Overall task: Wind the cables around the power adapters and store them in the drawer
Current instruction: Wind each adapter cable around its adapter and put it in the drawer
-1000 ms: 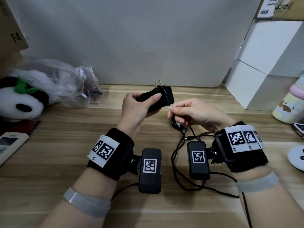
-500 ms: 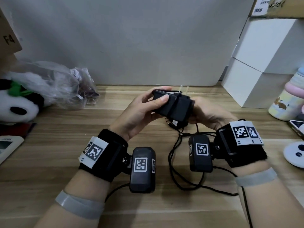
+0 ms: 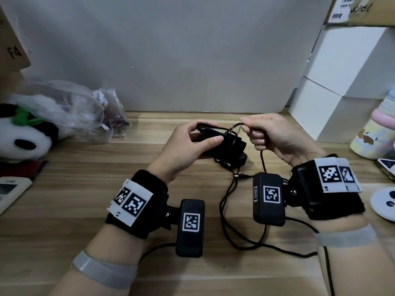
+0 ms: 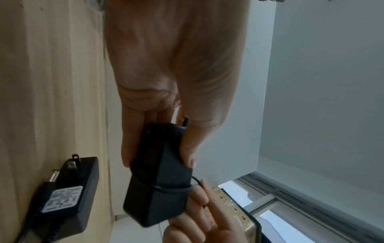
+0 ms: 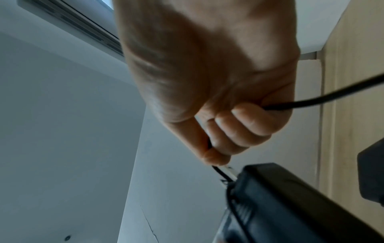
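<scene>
My left hand grips a black power adapter above the wooden desk, thumb on top and fingers under it. The left wrist view shows this adapter with one turn of thin black cable round its body. My right hand pinches the cable just right of the adapter's prongs, and the rest trails down to loops on the desk. In the right wrist view the cable runs through my curled fingers. A second black adapter with a white label lies on the desk below the first.
A plush panda and a crumpled clear plastic bag sit at the left. White boxes stand at the back right, with a pastel bottle beside them. A white remote lies at the left edge. No drawer is in view.
My right hand came from behind the adapter to its right side, carrying the cable round it and pulling it up near the prongs. The left hand still holds the adapter, now turned.
</scene>
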`<state>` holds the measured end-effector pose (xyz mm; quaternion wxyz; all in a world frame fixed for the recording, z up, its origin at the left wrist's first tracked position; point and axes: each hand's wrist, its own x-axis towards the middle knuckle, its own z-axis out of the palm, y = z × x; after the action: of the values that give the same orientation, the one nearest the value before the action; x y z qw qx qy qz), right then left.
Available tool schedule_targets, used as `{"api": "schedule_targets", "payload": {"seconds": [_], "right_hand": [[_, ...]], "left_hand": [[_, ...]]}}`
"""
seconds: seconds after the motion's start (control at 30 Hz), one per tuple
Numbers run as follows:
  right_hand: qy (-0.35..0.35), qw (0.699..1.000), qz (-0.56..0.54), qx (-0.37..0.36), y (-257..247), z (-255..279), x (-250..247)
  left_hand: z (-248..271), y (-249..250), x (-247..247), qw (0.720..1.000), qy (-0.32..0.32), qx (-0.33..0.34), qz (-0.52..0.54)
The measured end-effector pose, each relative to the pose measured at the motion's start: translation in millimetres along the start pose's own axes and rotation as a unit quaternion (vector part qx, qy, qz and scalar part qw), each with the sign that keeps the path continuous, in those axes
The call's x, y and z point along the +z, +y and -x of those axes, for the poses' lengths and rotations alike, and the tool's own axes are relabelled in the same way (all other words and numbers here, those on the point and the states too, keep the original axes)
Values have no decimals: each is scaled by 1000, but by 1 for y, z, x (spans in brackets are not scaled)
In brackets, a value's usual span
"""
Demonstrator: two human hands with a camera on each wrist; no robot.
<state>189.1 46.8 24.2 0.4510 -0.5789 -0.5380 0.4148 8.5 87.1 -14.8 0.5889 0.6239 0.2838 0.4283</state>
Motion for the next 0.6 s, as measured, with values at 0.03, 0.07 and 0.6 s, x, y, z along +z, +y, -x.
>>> {"api": "schedule_targets", "payload": {"seconds": [0.03,0.07,0.6], "right_hand": [[-6,1000,9,-3,0,1,0],[-17,1000,17,-5,0,1,1],[-167,982,84,-3,14,3,33]], "left_hand": [[-1,-2,1,1000,16,2,-8],[-2,-4,3,999,35,3,-15],[-6,3,-3,939,77,-90,323]]}}
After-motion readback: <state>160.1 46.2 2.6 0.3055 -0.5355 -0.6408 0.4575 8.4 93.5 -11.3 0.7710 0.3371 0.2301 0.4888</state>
